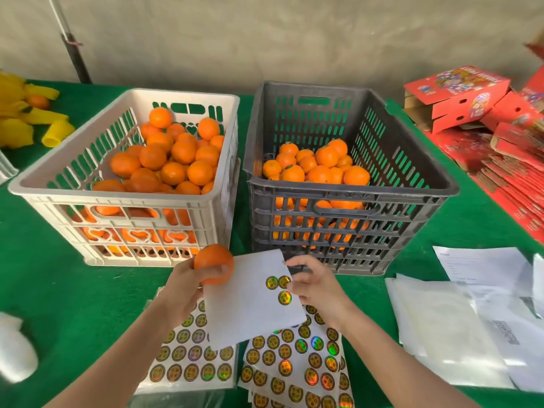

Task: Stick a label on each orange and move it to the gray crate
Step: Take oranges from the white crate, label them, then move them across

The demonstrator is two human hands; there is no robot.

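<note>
Left hand is raised in front of the white crate, fingers wrapped around one orange, with the thumb across its front. No label is visible on the side of the fruit facing the camera.

Right hand is at the right edge of a nearly used-up label sheet with its fingers curled. The fingertips are against the top pair of the three round holographic labels left on the sheet. Can't tell if it's pinching a label, pinching the sheet edge, or just touching.

That sheet lies tilted across full label sheets that are fanned out on the green surface close to the person.

The gray crate stands on the right, just beside the white crate, their walls nearly touching. It is partly filled with oranges, piled toward its near left side. The white crate holds a bigger heap of oranges.

Far left: yellow foam nets with one orange among them. Far right: red printed cartons, some flat, some folded. Near right: white papers and clear plastic bags in a loose stack. Both forearms are bare.
</note>
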